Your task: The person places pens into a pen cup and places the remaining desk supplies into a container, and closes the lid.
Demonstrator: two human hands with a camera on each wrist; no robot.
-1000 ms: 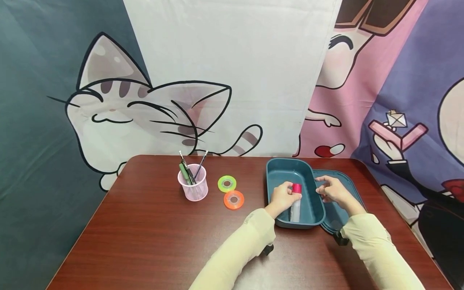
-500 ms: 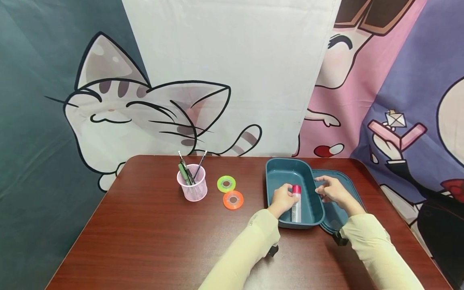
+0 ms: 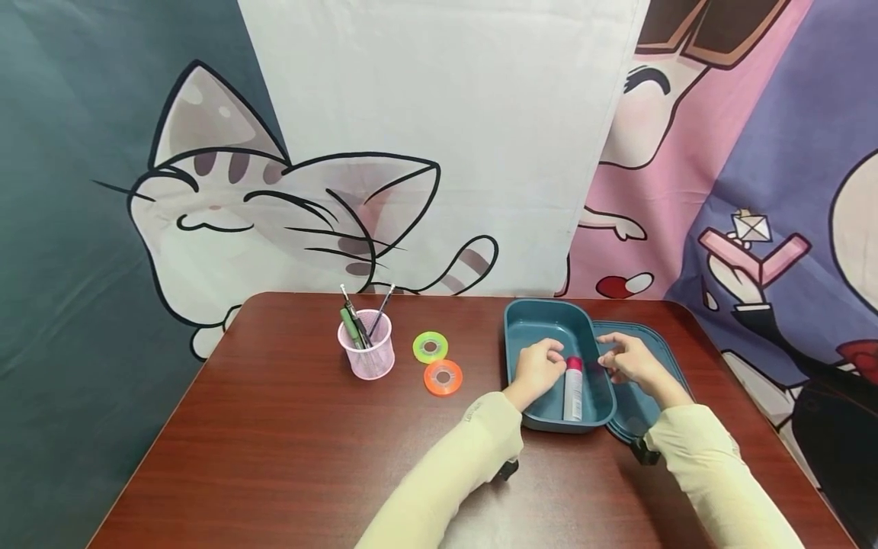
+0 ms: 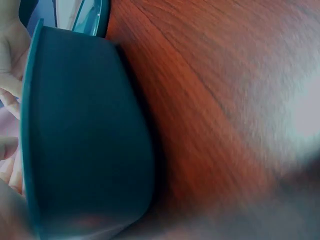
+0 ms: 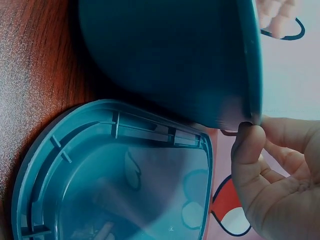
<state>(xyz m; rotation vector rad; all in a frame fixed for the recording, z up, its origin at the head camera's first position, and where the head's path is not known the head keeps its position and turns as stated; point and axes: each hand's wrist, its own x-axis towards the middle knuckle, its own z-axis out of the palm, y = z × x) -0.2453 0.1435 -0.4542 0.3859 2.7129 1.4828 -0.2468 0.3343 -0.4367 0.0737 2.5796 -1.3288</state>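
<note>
A glue stick [image 3: 573,390] with a red cap and white body lies inside the teal box [image 3: 545,415], towards its right side. My left hand [image 3: 538,370] hovers over the box just left of the glue stick, fingers loosely bent and holding nothing. My right hand [image 3: 634,362] pinches the right rim of the box between thumb and fingers, as the right wrist view shows. Partly under the box's right side lies the teal lid [image 5: 110,165], its ridged inner face up. The left wrist view shows mostly the outer wall of the box [image 4: 85,125].
Left of the box, a green tape roll [image 3: 430,336] and an orange tape roll [image 3: 443,387] lie flat on the brown table [image 3: 288,457]. A pink mesh cup [image 3: 370,364] holding several pens stands further left. A printed cloth hangs behind the table.
My left hand has lowered the glue stick into the box and let it go, then drawn slightly up and left. The right hand stays at the rim.
</note>
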